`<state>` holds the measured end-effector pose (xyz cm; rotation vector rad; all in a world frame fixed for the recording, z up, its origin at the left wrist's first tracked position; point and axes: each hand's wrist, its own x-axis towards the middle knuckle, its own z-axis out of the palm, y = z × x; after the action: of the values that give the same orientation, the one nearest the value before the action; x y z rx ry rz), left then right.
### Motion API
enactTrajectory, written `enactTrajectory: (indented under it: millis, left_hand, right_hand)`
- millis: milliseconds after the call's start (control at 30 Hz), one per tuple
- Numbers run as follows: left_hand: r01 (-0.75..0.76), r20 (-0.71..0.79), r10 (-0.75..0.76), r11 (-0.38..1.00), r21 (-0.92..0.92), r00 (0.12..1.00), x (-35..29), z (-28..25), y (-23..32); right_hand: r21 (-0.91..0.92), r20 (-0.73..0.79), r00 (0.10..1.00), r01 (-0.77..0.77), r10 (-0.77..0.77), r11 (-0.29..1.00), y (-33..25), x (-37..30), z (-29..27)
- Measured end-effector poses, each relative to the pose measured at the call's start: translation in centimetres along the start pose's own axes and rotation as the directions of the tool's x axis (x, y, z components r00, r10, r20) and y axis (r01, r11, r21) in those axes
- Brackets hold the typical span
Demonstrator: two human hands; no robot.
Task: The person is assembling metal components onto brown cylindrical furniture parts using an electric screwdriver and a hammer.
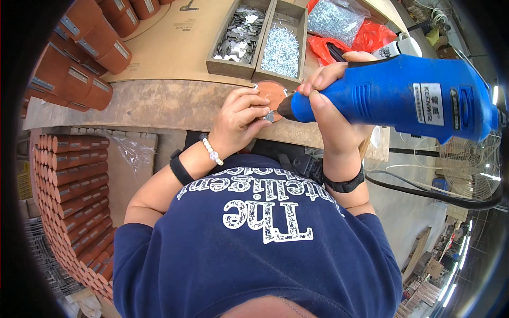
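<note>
My right hand (336, 100) is wrapped round a blue electric screwdriver (392, 93), which lies almost level with its dark tip pointing left. That tip reaches a round terracotta-coloured piece (273, 94) at the table's near edge. From the other side, my left hand (241, 117) is closed at the piece's left edge, thumb and fingers pinching a small metal plate (269, 116) against it. Whether the tip touches a screw is too small to tell. Just beyond stand two wooden trays: one with flat metal plates (241, 34), the other with loose silvery screws (281, 50).
Terracotta-coloured pots (74, 69) with metal strips stand at the table's left end. Below them rises a tall stack of similar pieces (79, 196). A clear bag of screws (336, 21) lies on red plastic (374, 37). At right are a fan (469, 159) and a black cable (435, 196).
</note>
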<state>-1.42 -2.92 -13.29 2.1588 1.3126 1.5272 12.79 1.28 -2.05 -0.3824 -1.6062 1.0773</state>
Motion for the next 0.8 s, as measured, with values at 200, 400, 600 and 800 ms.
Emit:
enactTrajectory:
  millis: [200, 400, 600, 800]
  left_hand:
    - [0.002, -0.005, -0.003, 1.0, -0.013, 1.0, -0.09, 0.03, -0.09]
    - [0.011, -0.001, -0.011, 1.0, -0.02, 1.0, -0.03, 0.04, 0.02]
    - [0.011, 0.008, -0.011, 1.0, -0.014, 1.0, 0.07, -0.01, 0.07]
    - [0.01, 0.01, -0.01, 1.0, -0.013, 1.0, 0.2, -0.03, 0.07]
  right_hand:
    - [-0.022, 0.008, 1.0, 0.011, -0.011, 1.0, 0.3, 0.23, 0.03]
    - [0.024, 0.025, 0.999, 0.025, -0.025, 0.999, 0.31, 0.13, 0.0]
    - [-0.028, 0.022, 1.0, 0.014, -0.014, 0.999, 0.07, 0.1, 0.02]
    - [-0.061, 0.055, 0.998, -0.007, 0.011, 0.998, 0.39, 0.53, 0.13]
